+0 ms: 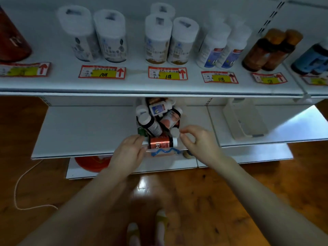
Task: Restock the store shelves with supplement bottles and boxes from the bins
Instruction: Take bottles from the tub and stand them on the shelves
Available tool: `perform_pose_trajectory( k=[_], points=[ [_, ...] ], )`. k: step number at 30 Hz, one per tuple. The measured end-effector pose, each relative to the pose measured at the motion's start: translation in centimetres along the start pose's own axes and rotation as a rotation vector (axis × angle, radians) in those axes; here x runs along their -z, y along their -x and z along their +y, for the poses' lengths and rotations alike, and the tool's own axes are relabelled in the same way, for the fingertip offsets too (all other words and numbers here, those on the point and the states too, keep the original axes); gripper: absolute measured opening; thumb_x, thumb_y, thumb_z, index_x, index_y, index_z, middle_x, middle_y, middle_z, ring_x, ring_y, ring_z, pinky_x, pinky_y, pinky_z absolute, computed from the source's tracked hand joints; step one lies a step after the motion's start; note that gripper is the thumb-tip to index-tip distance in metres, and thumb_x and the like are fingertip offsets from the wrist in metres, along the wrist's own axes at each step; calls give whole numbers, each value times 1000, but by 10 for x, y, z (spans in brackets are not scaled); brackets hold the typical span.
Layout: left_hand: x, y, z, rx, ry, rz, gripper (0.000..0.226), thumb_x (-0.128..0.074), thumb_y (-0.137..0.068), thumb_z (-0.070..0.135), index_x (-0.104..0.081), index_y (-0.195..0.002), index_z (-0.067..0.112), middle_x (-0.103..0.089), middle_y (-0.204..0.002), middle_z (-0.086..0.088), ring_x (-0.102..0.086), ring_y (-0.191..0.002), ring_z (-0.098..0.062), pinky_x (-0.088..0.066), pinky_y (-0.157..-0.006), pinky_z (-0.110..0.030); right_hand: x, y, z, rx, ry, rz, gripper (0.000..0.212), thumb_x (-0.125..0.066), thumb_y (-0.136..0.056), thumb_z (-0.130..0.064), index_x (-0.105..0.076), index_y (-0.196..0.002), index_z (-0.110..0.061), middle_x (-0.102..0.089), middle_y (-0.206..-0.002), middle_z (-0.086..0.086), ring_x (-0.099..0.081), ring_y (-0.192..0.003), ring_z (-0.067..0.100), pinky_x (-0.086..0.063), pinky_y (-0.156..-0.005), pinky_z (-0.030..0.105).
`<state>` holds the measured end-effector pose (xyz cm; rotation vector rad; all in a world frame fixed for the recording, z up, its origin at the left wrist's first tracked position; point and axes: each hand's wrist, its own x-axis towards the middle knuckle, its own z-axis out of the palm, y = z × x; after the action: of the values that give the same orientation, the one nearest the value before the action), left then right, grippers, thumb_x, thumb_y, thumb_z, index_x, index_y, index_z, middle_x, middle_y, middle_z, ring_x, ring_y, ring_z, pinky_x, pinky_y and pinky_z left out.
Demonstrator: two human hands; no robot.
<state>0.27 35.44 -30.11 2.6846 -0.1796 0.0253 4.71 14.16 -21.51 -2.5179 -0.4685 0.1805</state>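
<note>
1. Reaching into the bin (165, 152), I have the copper-labelled bottle (162, 142) between my hands; it lies on its side, long axis left-to-right, cap toward my right hand (197, 144).
2. My left hand (129, 151) is nearer, at its base; neither hand grasps anything.

On the upper shelf (134, 86) I can read handwritten prices on three tags. The left tag (102, 72) says 108, the middle tag (167, 73) says 118, and the right tag (219, 77) says 118. Each has a red up-arrow. The copper bottle (162, 142) shows "Fe". All other print is too blurred for me.
</note>
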Motion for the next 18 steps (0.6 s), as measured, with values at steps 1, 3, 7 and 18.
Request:
perform_pose_trajectory(
  k=[1,3,7,18],
  points=[
    [-7,-14,-6,44,25,-6,38,-51,-85,20,-61,-108,-7,-64,-102,-25,-63,-92,-40,-52,-77,-44,-11,0,12,-7,4,-16,20,-57,-89,-10,-67,-103,0,-68,-102,15,-61,-97,29,-40,-80,24],
    [-21,-44,-16,106,48,2,34,-56,-87,12,-56,-115,-8,-61,-106,-28,-58,-97,-42,-48,-81,-44,-30,-2,32,-4,1,-54,20,-59,-87,-7,-67,-102,2,-69,-100,17,-62,-95,32,-42,-80,26],
    [-51,-95,-32,225,-9,43,45,-63,-85,21,-55,-115,-10,-58,-100,-31,-54,-92,-45,-41,-75,-43,-56,-21,61,-15,13,-91,23,-57,-89,-9,-65,-108,1,-67,-107,16,-60,-100,29,-39,-84,22],
    [-91,-115,-52,187,-100,127,60,-47,-70,51,-66,-95,-1,-65,-87,-21,-60,-78,-39,-46,-65,-37,-83,-158,90,11,62,-85,45,-52,-92,-11,-42,-135,-6,-45,-136,15,-42,-123,30,-32,-101,29]
  ],
)
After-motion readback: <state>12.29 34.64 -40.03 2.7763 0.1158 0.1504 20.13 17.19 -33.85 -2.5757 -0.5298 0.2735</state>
